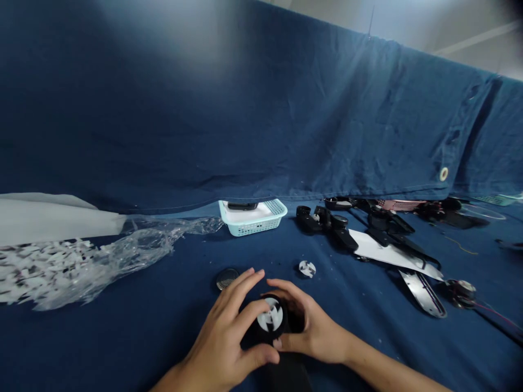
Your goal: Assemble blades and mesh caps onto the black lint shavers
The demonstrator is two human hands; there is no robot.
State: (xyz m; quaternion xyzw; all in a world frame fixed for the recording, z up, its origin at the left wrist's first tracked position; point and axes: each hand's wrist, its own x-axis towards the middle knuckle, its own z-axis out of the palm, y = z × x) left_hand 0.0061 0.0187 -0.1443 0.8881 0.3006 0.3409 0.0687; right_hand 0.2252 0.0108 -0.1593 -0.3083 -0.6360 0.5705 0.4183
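My right hand (312, 326) is wrapped around a black housing (286, 375) with a round open end, its thumb along the near side. Inside that end sits a white finned wheel (270, 317), facing up. My left hand (229, 332) is spread over the left side of the housing. Its index fingertip touches the white wheel, the thumb lies by the near rim, and the other fingers stretch forward. A second white finned wheel (307, 268) lies on the blue cloth just beyond my right hand. A round black mesh cap (226, 279) rests behind my left fingers.
A light blue basket (257, 226) with a dark item stands at the back. Clear plastic wrap (139, 250) and a heap of white pieces (44, 269) lie left. To the right are black housings (341, 237), a white sheet (384, 251), a silver shell (423, 294) and a motor (463, 291).
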